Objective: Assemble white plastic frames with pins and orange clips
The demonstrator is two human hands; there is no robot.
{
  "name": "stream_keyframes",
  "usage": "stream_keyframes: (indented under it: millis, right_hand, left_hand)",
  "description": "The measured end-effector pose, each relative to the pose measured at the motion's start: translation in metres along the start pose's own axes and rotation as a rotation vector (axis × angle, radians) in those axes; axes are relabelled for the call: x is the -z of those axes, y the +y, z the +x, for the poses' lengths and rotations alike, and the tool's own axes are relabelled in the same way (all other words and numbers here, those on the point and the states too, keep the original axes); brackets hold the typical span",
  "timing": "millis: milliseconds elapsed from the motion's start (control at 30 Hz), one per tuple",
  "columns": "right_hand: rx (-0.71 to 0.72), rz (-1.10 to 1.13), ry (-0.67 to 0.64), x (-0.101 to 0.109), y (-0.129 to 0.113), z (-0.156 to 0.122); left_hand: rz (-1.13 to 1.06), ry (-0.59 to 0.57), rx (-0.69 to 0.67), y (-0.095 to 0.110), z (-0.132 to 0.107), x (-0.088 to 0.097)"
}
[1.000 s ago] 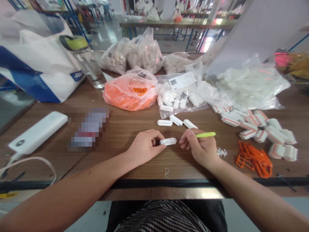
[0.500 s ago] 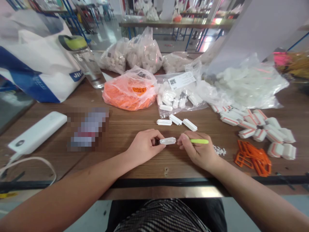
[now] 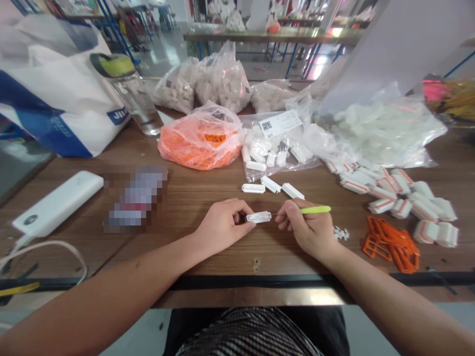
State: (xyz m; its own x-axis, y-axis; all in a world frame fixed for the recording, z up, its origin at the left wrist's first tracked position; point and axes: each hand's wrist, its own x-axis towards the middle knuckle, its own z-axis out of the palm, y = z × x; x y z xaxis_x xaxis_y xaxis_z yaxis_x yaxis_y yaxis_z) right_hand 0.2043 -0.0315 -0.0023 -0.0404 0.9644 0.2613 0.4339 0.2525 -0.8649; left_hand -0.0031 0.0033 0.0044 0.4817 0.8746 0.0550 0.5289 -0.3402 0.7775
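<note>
Partly, the left hand (image 3: 218, 226) covers the white piece (image 3: 260, 217).

Landmark: worktable (image 3: 222, 262), brown wood-grain top; front edge finished with a black strip (image 3: 282, 281) and a metallic strip (image 3: 260, 297). Beyond the worktable: one long table (image 3: 308, 35), glossy top, blue legs (image 3: 313, 59); further tables (image 3: 300, 22) behind, blurred. Beyond its left end: blue metal frame (image 3: 118, 37). At its far right: one broad pale pillar (image 3: 393, 44), slanted in view. Floor (image 3: 168, 47): smooth, grey, beyond the worktable, bearing bright light reflections (image 3: 319, 65); also visible below its front edge.
</note>
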Motion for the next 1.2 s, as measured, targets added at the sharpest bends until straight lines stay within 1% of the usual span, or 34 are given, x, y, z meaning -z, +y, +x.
stream_keyframes:
  millis: [133, 200, 367, 433, 733, 900, 1067, 1200]
  right_hand:
    - [0.084, -0.129, -0.061, 0.0019, -0.0042, 0.0014]
    - [0.107, -0.161, -0.071, 0.0019, -0.0047, 0.0010]
    - [-0.006, 0.027, 0.032, 0.0008, -0.0021, -0.0011]
    - [-0.034, 0.070, 0.050, 0.0006, -0.0017, -0.0010]
    - [-0.057, 0.098, 0.025, -0.0014, -0.0019, 0.0002]
    - [-0.086, 0.128, 0.063, -0.0016, -0.0019, 0.0001]
    - [-0.088, 0.111, 0.028, -0.0020, -0.0025, 0.0018]
    - [-0.124, 0.105, 0.019, -0.0015, -0.0013, 0.0025]
  left_hand:
    - [-0.023, 0.000, 0.005, -0.0001, -0.0001, -0.0006]
    - [-0.029, 0.001, 0.010, -0.0003, -0.0001, -0.0008]
    - [-0.016, -0.004, 0.028, -0.0011, 0.0000, -0.0007]
    - [-0.014, 0.000, 0.023, -0.0012, 0.0000, -0.0006]
    - [-0.012, 0.005, 0.006, -0.0004, 0.0001, -0.0005]
    - [-0.004, 0.007, 0.005, -0.0023, 0.0002, -0.0009]
    - [-0.003, 0.002, 0.002, -0.0013, 0.0004, -0.0001]
    - [0.009, 0.002, 0.002, -0.0003, 0.0001, 0.0002]
